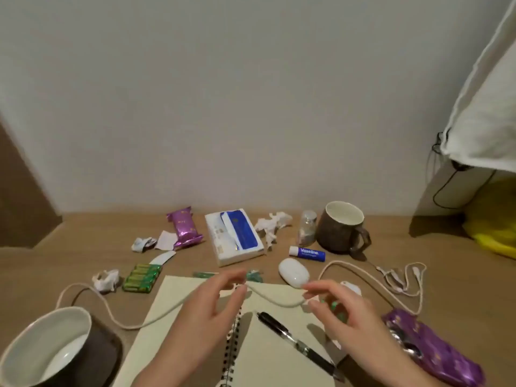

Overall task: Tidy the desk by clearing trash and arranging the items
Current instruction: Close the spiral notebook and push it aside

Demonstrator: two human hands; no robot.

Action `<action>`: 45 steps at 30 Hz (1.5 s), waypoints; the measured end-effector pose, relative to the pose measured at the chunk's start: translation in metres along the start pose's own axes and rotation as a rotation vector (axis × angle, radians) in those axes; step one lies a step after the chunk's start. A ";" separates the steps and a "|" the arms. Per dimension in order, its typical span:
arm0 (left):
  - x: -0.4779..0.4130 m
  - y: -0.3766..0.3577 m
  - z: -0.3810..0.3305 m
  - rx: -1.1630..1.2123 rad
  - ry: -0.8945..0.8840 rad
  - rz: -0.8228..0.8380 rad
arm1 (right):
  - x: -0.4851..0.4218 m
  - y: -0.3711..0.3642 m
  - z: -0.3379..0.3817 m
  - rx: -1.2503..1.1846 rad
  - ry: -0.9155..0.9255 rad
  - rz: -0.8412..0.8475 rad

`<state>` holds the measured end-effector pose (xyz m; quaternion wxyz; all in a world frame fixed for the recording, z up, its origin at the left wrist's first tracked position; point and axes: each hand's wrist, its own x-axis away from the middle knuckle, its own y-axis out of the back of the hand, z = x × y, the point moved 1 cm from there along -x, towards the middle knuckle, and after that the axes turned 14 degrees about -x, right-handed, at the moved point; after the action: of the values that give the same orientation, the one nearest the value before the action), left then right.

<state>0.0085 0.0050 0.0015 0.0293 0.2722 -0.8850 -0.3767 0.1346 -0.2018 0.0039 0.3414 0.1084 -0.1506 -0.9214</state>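
The left hand [208, 314] and the right hand [344, 317] each pinch the long cream rubbery cable [282, 303], which sags between them above the open spiral-bound notebook [265, 358]. This looks like the coiling step; the next move calls for gathering the loops trailing over the brown wooden desk [83, 238]

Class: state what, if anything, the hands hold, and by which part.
The left hand and right hand each pinch the white cable mid-length, with a short stretch sagging between them.
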 end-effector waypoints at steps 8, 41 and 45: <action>0.013 -0.028 0.015 -0.423 -0.162 0.074 | 0.011 -0.033 -0.023 0.394 0.168 0.143; 0.072 -0.054 0.009 -0.554 -0.246 0.263 | -0.006 -0.017 -0.050 0.613 0.263 -0.110; 0.060 -0.044 0.005 -0.532 -0.234 0.244 | -0.010 -0.014 -0.041 0.501 0.285 -0.134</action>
<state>-0.0242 -0.0466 -0.0413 0.0424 0.1018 -0.7787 -0.6176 0.1461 -0.1939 -0.0383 0.2602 0.3273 -0.3166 -0.8514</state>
